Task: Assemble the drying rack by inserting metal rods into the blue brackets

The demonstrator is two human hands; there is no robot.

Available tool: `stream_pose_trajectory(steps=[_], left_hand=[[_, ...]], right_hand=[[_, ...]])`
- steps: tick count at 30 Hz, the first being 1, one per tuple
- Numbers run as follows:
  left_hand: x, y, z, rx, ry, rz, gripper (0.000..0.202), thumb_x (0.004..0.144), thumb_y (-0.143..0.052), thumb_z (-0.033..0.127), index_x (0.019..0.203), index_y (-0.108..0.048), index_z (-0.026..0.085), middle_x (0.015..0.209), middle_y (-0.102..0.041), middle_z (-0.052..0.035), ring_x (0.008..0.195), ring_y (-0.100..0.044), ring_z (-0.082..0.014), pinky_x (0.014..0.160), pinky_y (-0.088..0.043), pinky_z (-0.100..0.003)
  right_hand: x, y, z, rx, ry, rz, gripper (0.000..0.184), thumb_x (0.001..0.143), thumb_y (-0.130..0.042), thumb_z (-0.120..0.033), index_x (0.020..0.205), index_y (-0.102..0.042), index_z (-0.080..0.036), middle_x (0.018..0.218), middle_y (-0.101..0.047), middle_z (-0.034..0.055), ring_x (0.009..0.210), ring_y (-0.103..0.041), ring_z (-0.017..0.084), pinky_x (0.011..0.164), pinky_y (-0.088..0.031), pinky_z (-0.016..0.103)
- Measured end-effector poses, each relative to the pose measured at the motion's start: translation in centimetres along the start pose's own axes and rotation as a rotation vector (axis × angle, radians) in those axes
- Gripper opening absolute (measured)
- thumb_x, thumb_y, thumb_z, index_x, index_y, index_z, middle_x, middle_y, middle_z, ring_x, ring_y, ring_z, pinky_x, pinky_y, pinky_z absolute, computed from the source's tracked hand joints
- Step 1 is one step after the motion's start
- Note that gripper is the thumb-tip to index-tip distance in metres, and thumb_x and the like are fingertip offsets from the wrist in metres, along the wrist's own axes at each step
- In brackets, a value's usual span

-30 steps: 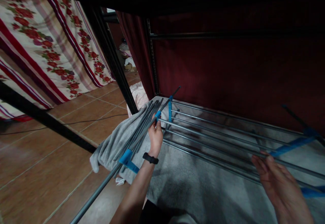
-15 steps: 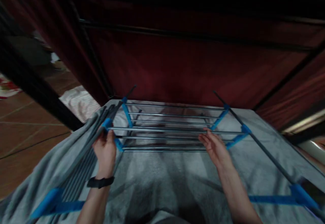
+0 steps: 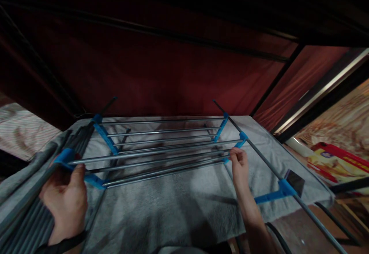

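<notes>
left hand (image 3: 66, 200): fingers curled (thumb upright) | right hand (image 3: 239, 162): farther forward, fingers bunched

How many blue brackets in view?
5: far-left bracket, one at the left hand, far-right bracket, one above the right hand, near-right bracket. Others may be hidden.

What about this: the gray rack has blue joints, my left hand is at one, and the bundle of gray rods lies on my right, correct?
No: the head view shows the bundle of gray rods lying on your left. The rest holds: the gray rack has blue joints, and your left hand is at one.
</notes>
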State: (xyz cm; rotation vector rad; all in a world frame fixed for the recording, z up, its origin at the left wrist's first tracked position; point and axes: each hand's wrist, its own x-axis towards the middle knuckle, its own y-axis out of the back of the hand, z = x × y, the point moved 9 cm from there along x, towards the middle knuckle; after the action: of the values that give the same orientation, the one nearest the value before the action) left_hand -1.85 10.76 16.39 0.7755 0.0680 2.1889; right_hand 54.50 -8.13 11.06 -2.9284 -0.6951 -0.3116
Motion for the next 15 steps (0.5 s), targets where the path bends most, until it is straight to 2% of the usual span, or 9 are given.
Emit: stream_pose_trajectory(steps=[2,3,5,9,12,15], left_hand=[[-0.2,0.2,1.0,-0.157,-0.064,0.024,0.033,0.080,-0.073,0.051,0.109,-0.071,0.035,0.123,-0.077,0.0163,0.115,-0.073,-0.0228,0.116,-0.052,-0.049],[-0.3,0.3,1.4,-0.207,-0.071,0.029,0.034,0.078,-0.074,0.050,0.109,-0.072,0.034,0.121,-0.078,0.0151,0.114,-0.073,-0.0231,0.116,-0.051,-0.049],[-0.5,0.4,2.0,-0.215,-0.041,0.026,0.033,0.078,-0.073,0.047,0.108,-0.073,0.033,0.119,-0.079,0.0137,0.116,-0.073,-0.0239,0.117,-0.050,-0.049],[-1.1,1.1,3.9,-0.132,-0.005,0.009,0.028,0.078,-0.069,0.043,0.101,-0.074,0.028,0.119,-0.079,0.0078,0.125,-0.069,-0.0265,0.122,-0.045,-0.049],[-1.3,1.5,4.8,-0.033,0.005,-0.007,0.018,0.081,-0.065,0.041,0.090,-0.072,0.027,0.117,-0.079,0.0073,0.122,-0.070,-0.0267,0.119,-0.047,-0.050],[-1.1,1.4,4.2,0.012,0.048,-0.018,0.014,0.080,-0.064,0.040,0.085,-0.071,0.029,0.117,-0.079,0.0096,0.122,-0.070,-0.0278,0.120,-0.046,-0.053]], right_hand=[[1.1,2.2,-0.6,-0.120,0.123,0.161,0.045,0.078,-0.075,-0.051,0.113,-0.064,-0.026,0.122,-0.064,0.0053,0.113,-0.058,0.023,0.098,-0.049,0.036],[1.6,2.6,-0.7,-0.152,0.145,0.191,0.050,0.078,-0.074,-0.050,0.120,-0.062,-0.026,0.132,-0.060,0.0074,0.120,-0.056,0.024,0.103,-0.047,0.038],[2.5,2.2,-0.7,-0.147,0.142,0.155,0.057,0.079,-0.072,-0.050,0.129,-0.059,-0.025,0.141,-0.057,0.0095,0.128,-0.054,0.026,0.109,-0.044,0.040],[3.3,0.1,-1.2,-0.049,0.149,0.054,0.056,0.079,-0.069,-0.049,0.128,-0.059,-0.024,0.134,-0.064,0.0080,0.130,-0.055,0.025,0.116,-0.041,0.043],[3.3,-0.3,-1.5,-0.053,0.166,0.103,0.055,0.078,-0.071,-0.049,0.125,-0.058,-0.023,0.131,-0.064,0.0090,0.128,-0.057,0.025,0.116,-0.041,0.043],[3.5,-0.2,-1.3,-0.084,0.162,0.144,0.056,0.076,-0.072,-0.050,0.122,-0.055,-0.022,0.129,-0.062,0.0113,0.123,-0.058,0.026,0.116,-0.041,0.045]])
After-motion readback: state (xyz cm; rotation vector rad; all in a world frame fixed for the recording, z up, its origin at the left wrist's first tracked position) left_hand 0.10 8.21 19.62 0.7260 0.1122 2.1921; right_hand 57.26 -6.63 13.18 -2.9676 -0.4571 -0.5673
